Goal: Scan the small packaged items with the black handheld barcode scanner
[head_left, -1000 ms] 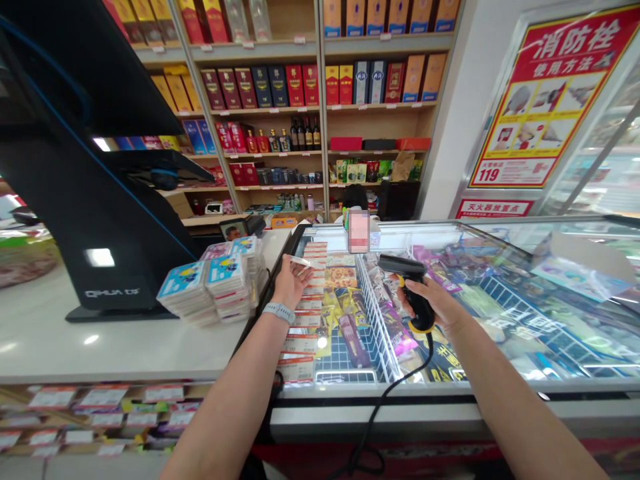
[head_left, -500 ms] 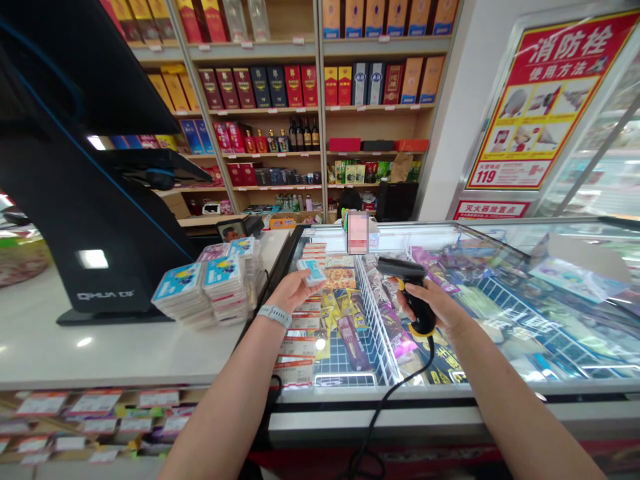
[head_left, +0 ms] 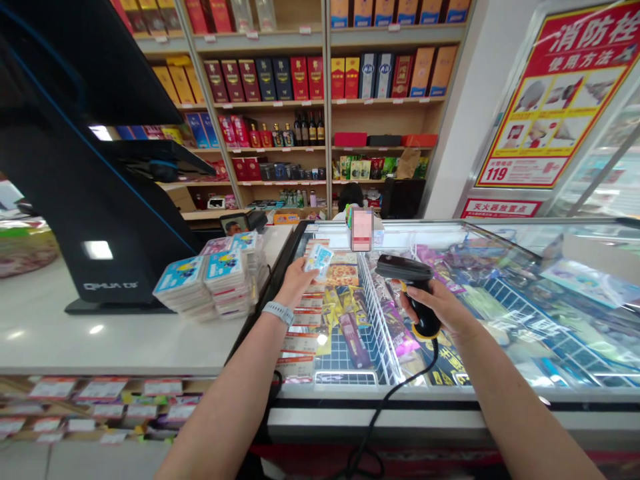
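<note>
Holding a flat blue-and-white pack (head_left: pixel 321 260) in the left hand (head_left: pixel 296 281), closed on its near-left edge with most of the printed face uncovered, above the glass top of the freezer (head_left: pixel 400 419) and well apart from the stacks of similar packs (head_left: pixel 225 267) on the tabletop (head_left: pixel 125 347). Gripping a black scanner (head_left: pixel 411 270) in the right hand (head_left: pixel 445 308), with fingers around the handle and the head turned left toward the pack, not touching it. Judging by looks, light and fairly stiff in the case of the pack, with a smooth, perhaps slippery surface; best taken by an edge or by two opposite sides, without squeezing hard. Probably heavier and rigid in the case of the scanner; best held by the handle, below the head, allowing for some drag from the black cable (head_left: pixel 373 427) at its base.
</note>
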